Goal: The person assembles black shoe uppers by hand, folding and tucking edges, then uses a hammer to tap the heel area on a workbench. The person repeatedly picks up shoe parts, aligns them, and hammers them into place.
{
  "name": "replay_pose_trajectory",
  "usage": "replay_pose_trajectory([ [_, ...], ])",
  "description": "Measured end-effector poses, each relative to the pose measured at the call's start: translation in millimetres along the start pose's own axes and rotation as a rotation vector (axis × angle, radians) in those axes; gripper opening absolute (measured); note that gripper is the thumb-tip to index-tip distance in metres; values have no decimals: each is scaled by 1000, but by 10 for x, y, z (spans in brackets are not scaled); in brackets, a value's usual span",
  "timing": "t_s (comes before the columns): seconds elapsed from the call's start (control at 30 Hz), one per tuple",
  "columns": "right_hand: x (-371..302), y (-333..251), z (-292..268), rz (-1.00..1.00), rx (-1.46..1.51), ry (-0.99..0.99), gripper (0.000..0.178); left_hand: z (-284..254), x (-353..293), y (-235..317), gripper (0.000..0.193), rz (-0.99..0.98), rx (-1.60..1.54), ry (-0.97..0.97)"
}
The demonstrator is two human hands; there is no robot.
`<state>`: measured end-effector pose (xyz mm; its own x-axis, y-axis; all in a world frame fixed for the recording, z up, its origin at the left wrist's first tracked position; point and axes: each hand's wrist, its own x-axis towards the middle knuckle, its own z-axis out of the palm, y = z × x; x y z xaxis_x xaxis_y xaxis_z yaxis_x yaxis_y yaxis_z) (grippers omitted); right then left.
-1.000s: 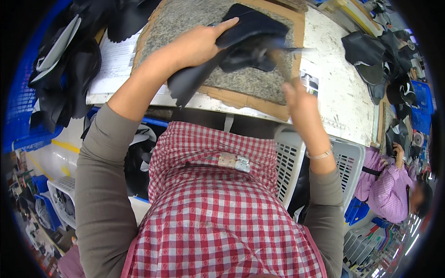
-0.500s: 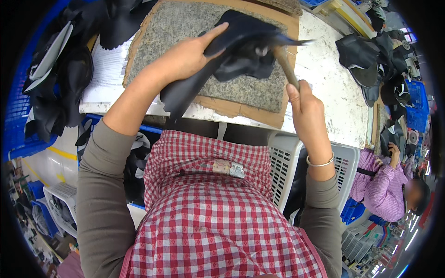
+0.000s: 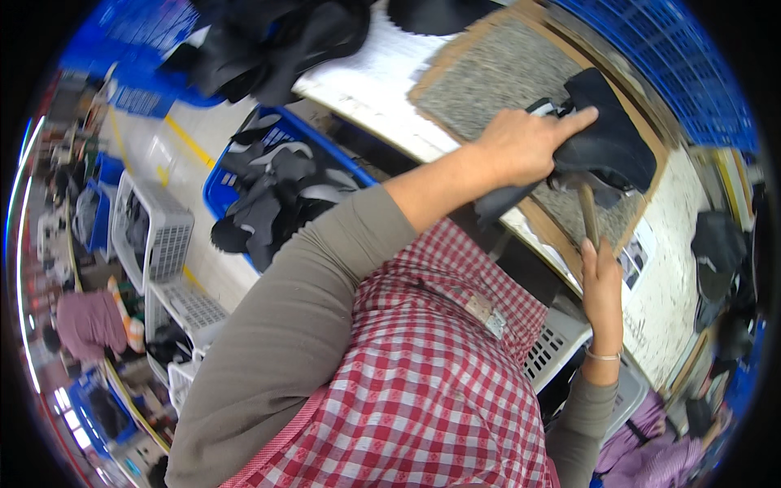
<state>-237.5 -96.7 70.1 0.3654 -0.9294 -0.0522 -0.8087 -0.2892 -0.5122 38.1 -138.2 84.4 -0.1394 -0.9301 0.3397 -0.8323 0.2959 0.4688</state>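
A black leather piece (image 3: 610, 146), perhaps a shoe upper, lies on a speckled grey slab (image 3: 488, 73) with brown cardboard around its edges. My left hand (image 3: 525, 146) holds the leather with the index finger stretched across it. The other fingers are partly hidden, and a strip of the leather hangs toward me below the wrist. Wrapped round the wooden handle of a hammer (image 3: 590, 215) is my right hand (image 3: 604, 281). The hammer's head is at the near edge of the leather, partly blurred, so I cannot tell whether it touches.
More black leather pieces are heaped at the table's far left (image 3: 268, 49) and right (image 3: 720, 252). A blue crate (image 3: 215, 191) of dark and grey pieces stands below the table. Another blue basket (image 3: 667, 57) is beyond the slab. A person in purple (image 3: 651, 455) sits at lower right.
The view has swung left, so the slab and both hands appear farther right. The leather is turned and gathered differently under my left hand. The hammer stays in my right hand.
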Motion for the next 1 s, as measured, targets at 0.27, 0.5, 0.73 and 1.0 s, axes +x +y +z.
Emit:
replay_pose_trajectory([
  [0.27, -384, -171, -137, 122, 337, -129, 40, -1237, -2768, -1021, 84, -463, 408, 628],
  [0.5, -150, -467, -44, 60, 337, -116, 40, -1452, -3644, -1876, 54, -1284, 396, -3],
  [0.73, -150, -505, 76, -134, 165, -84, 41, -1923, -1339, -2102, 29, 14, 426, 766],
  [1.0, -212, -219, 124, 211, 439, -150, 39, -1057, 981, -2601, 54, 24, 355, 635],
])
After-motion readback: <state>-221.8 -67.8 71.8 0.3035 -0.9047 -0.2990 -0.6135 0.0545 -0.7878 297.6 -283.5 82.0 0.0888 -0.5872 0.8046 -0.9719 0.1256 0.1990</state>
